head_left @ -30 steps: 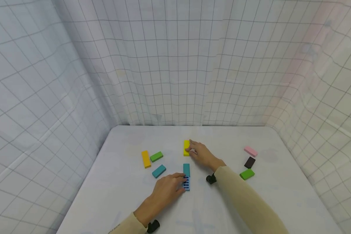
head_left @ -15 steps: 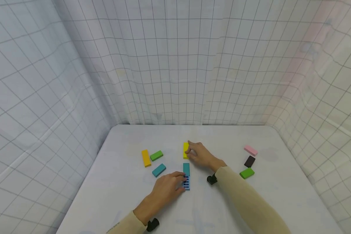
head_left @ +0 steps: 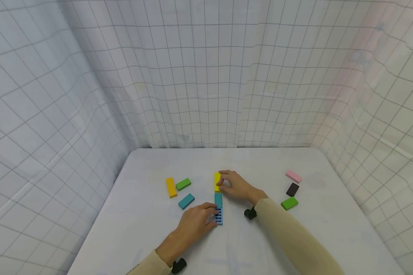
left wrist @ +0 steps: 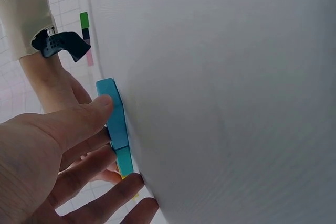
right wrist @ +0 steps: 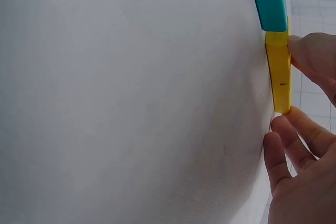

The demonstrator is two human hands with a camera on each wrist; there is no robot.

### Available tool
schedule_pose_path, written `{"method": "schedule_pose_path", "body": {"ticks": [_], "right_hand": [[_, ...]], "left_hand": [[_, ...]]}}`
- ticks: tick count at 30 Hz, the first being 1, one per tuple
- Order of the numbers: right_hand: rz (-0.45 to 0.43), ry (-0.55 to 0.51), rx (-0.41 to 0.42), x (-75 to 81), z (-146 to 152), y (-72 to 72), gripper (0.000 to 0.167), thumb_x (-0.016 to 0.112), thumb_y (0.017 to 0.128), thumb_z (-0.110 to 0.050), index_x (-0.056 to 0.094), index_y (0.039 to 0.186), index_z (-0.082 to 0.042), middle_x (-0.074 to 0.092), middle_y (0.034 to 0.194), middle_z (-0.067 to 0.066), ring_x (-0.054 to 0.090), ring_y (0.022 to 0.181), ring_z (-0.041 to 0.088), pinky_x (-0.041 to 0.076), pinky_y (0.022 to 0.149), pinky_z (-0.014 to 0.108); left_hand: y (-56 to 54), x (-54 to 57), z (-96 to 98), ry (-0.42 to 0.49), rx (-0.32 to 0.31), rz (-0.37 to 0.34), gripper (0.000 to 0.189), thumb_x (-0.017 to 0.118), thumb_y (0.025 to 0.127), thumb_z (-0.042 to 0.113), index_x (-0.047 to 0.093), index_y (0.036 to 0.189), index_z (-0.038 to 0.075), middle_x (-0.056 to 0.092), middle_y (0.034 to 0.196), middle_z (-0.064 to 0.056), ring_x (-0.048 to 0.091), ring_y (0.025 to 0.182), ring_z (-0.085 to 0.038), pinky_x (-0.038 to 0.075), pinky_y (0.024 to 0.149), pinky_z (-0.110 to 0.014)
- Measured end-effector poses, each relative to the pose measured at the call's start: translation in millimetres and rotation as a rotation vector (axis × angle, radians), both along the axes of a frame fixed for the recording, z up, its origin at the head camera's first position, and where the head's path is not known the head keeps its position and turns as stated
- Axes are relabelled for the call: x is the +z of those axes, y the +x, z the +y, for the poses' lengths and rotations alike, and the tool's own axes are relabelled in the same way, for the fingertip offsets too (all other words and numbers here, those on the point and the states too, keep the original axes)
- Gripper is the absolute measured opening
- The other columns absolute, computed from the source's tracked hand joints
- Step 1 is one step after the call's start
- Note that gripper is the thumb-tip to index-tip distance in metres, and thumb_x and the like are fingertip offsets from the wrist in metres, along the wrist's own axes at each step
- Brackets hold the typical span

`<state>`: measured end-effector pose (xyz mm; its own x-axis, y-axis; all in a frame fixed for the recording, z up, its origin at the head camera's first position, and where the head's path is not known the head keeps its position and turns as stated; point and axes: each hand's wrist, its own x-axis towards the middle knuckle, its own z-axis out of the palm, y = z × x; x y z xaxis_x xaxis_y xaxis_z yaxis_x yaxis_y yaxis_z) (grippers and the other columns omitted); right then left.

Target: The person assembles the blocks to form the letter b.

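Note:
A yellow block [head_left: 217, 182] lies in the middle of the table, and my right hand [head_left: 236, 186] pinches it between thumb and index finger. In the right wrist view the yellow block [right wrist: 279, 72] meets the end of a teal block [right wrist: 270, 1]. Toward me from that teal block [head_left: 218, 200] lies a light blue block [head_left: 219, 217] with rows of dark slots on top; the two stand end to end in one line. My left hand [head_left: 197, 220] holds the light blue block, its thumb along the side in the left wrist view, its other fingers spread toward the teal block.
Left of the row lie an orange block [head_left: 171, 187], a green block [head_left: 183, 184] and another teal block [head_left: 186, 201]. To the right are a pink block [head_left: 293, 176], a dark brown block [head_left: 292, 189] and a green block [head_left: 290, 203]. Grid-patterned curtains [head_left: 217, 76] surround the white table [head_left: 141, 229].
My right hand has drawn the yellow block toward me until it meets the teal block's far end. The left hand stays on the light blue block.

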<state>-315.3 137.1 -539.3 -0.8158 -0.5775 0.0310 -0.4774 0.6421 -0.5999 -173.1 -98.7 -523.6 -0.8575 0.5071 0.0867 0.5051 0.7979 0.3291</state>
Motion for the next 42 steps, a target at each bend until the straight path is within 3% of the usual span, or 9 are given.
{"method": "schedule_pose_path", "body": {"ticks": [11,22,42], "right_hand": [[-0.022,-0.045,-0.008,-6.3,0.1,1.6,0.005,0.081,0.111,-0.018,0.078,0.11,-0.022,0.054,0.177,0.019,0.049,0.167,0.047,0.04,0.139,0.071],[-0.032,-0.032,-0.01,-6.2,0.5,4.9,0.007,0.082,0.111,-0.024,0.079,0.11,-0.017,0.056,0.176,0.019,0.052,0.164,0.048,0.041,0.137,0.072],[-0.029,-0.019,-0.008,-2.7,1.0,2.5,0.005,0.082,0.11,-0.021,0.079,0.111,-0.017,0.056,0.176,0.018,0.053,0.164,0.046,0.041,0.139,0.07]], "left_hand": [[-2.0,-0.6,-1.9,0.018,-0.004,-0.009,0.038,0.095,0.1,0.028,0.087,0.136,0.016,0.081,0.149,-0.001,0.083,0.13,-0.023,0.07,0.106,-0.042],[-1.8,-1.8,-1.1,0.02,0.001,-0.018,0.037,0.096,0.1,0.029,0.087,0.133,0.017,0.082,0.148,-0.001,0.083,0.128,-0.023,0.071,0.106,-0.042],[-2.1,-2.2,-0.7,0.025,0.001,-0.001,0.038,0.097,0.098,0.029,0.087,0.133,0.017,0.083,0.146,-0.002,0.084,0.126,-0.022,0.071,0.105,-0.042]]}}
